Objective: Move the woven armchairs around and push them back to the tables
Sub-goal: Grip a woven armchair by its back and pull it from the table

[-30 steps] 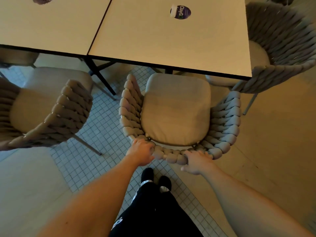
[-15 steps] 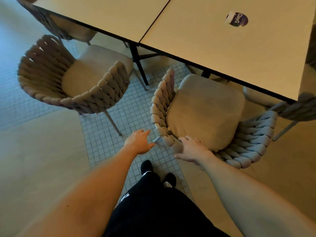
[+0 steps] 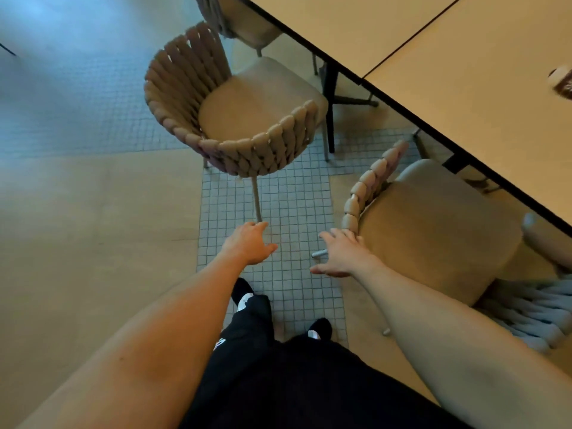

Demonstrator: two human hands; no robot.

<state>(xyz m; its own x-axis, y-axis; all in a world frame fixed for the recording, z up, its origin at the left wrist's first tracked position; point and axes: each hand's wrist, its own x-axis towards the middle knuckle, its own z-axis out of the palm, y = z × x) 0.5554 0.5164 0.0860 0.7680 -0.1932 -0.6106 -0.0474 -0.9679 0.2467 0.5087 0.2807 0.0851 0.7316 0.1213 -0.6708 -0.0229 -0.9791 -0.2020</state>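
You have a single view: the head camera, worn on your head, facing forward and steeply down. Its wide-angle lens bends the table edge (image 3: pixel 433 116) running from 12 o'clock to 3 o'clock. Your forearms enter from 6 o'clock, close to the lens, with the left hand (image 3: pixel 249 243) and right hand (image 3: pixel 342 253) near the centre. One woven armchair (image 3: pixel 229 103) sits at 11 o'clock, farther off; another armchair (image 3: pixel 433 227) lies at 3 o'clock, nearer. No second view overlaps this one.

One armchair (image 3: pixel 235 113) stands left of the desk (image 3: pixel 483 97); another armchair (image 3: pixel 433 230) sits right, partly under the desk edge.
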